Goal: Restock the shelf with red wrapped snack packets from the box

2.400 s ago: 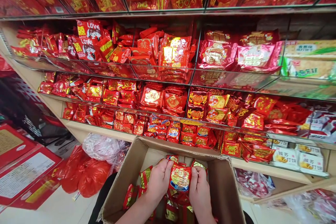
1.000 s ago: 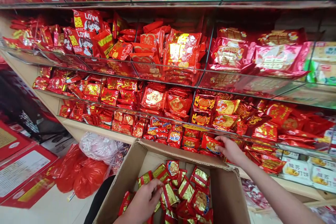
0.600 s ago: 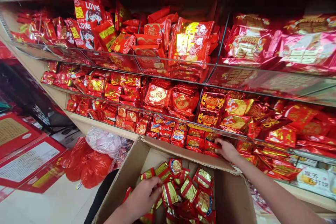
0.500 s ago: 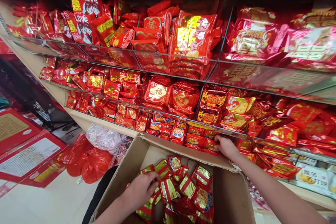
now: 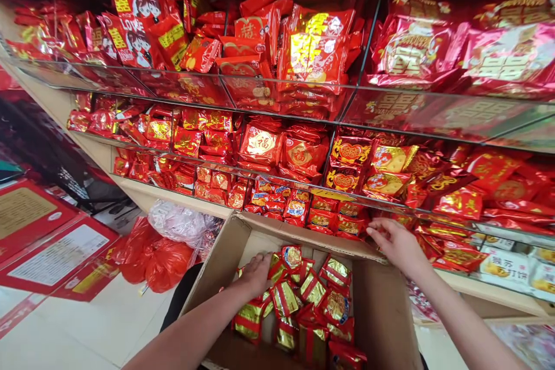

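A cardboard box (image 5: 377, 306) stands close in front of me, with several small red-and-gold snack packets (image 5: 312, 289) lying loose inside. My left hand (image 5: 255, 274) reaches into the box's left side and rests over the packets, fingers stretched forward; the fingertips are partly hidden. Beyond the far box flap, my right hand (image 5: 396, 243) hovers at the lowest shelf row, thumb and fingers apart and holding nothing. Just left of its fingertips sit stacked red-and-gold packets (image 5: 350, 224) in a shelf compartment.
Shelves behind clear front strips (image 5: 277, 176) hold many red wrapped snacks in divided compartments. White packets (image 5: 505, 269) lie at the lower right. Red plastic bags (image 5: 167, 263) and a clear bag (image 5: 177, 222) sit on the floor at left, beside red cartons (image 5: 56, 254).
My left hand has moved forward and right inside the box, over the packets. My right hand has drawn back slightly from the shelf packets, its fingers now clear of them.
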The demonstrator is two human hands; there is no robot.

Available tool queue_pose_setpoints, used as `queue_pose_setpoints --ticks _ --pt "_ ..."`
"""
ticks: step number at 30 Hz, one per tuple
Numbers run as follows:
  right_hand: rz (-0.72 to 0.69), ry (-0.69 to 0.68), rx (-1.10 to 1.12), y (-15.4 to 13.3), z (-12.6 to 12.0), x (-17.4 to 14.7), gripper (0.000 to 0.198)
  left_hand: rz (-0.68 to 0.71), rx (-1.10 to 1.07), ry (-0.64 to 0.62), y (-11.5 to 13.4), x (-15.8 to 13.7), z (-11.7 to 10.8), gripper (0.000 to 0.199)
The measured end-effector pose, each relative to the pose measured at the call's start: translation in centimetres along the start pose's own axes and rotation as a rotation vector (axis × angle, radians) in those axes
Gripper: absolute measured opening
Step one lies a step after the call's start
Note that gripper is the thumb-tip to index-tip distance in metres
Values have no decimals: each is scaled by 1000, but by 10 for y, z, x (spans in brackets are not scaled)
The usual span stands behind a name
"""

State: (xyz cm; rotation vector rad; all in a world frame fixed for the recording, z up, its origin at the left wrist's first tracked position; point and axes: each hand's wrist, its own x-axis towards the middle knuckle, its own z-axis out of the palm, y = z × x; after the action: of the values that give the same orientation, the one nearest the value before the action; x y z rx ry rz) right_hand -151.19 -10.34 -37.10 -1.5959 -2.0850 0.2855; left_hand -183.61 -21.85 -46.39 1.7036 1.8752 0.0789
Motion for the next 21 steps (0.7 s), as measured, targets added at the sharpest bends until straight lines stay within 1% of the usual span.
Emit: queue_pose_setpoints --ticks 2,4,6,7,8,9,10,12,13,14,15,16,17,19,21 --pt "-95 164 62 -18 -7 -36 23 -28 3 10 -2 2 0 62" --pt "-174 261 91 -39 -9 -72 20 -33 -6 1 -3 2 -2 59" --pt "-221 313 125 -61 -4 -103 16 -14 -32 -4 -3 -1 -6 52" --pt "-227 306 154 -71 1 -115 14 3 -53 -5 -1 -3 -9 45" --pt "-217 264 194 -80 8 -125 14 23 -79 -6 1 -7 -11 38" --pt "-184 180 243 -87 16 -132 15 48 -111 -8 5 -10 -15 31" --pt "-130 67 296 -93 25 -136 18 75 -148 -11 10 -15 -18 27" --pt "14 -161 384 -103 41 -136 31 136 -235 -20 25 -25 -25 25" --pt "82 -228 412 -107 47 -133 40 164 -270 -22 35 -31 -28 26" --pt "140 -256 434 -111 51 -129 47 195 -324 -25 44 -36 -32 27" --pt "185 -256 459 -115 53 -124 51 228 -395 -29 54 -42 -35 29" --pt "220 -235 486 -119 54 -120 50 260 -505 -34 64 -48 -37 32" --pt "250 -197 518 -122 52 -116 47 285 -660 -36 73 -54 -39 36" --pt "322 -77 607 -127 47 -111 42 288 -1003 -12 88 -63 -41 42" --pt "411 61 720 -130 42 -109 40 233 -1266 54 99 -70 -39 44"
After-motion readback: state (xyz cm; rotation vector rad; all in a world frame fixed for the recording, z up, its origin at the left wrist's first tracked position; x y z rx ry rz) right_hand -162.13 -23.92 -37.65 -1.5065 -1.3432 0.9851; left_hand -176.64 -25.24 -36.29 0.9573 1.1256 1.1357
